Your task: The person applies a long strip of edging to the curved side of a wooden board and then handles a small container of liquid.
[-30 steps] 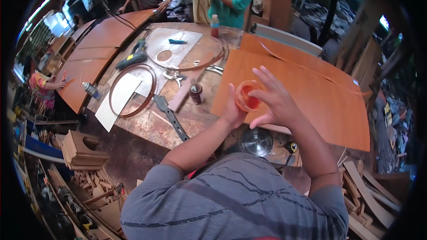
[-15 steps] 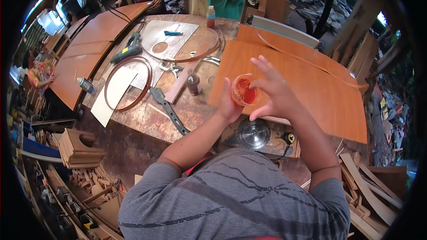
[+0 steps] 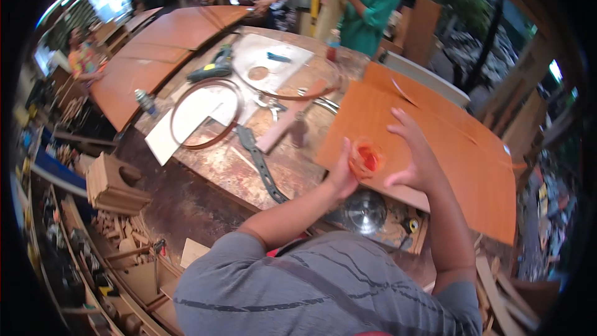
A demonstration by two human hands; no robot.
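In my left hand [image 3: 343,173] is a small clear tub [image 3: 369,158] with red-orange stuff inside, its open mouth facing up toward me. The left fingers wrap round its side. My right hand [image 3: 413,155] hovers to the right of the tub, fingers and thumb spread, holding nothing and apart from the rim. Both hands are over the near left edge of a wide orange-brown wood panel [image 3: 448,143]. Just below them lies a round saw blade [image 3: 365,211], partly hidden by my left wrist. The picture is smeared by motion.
On the worktable lie a brown hoop [image 3: 238,96], a green-and-black power drill [image 3: 211,67], a dark slotted bar [image 3: 260,165], a small bottle [image 3: 299,132] and a tape measure [image 3: 410,225]. Two people stand at the far side; another is at far left. Wood offcuts [image 3: 497,292] lie at lower right.
My right hand has drawn away from the tub's rim, leaving a wider gap. The tub stays in my left hand. The whole view has swung, so the table appears shifted right and down.
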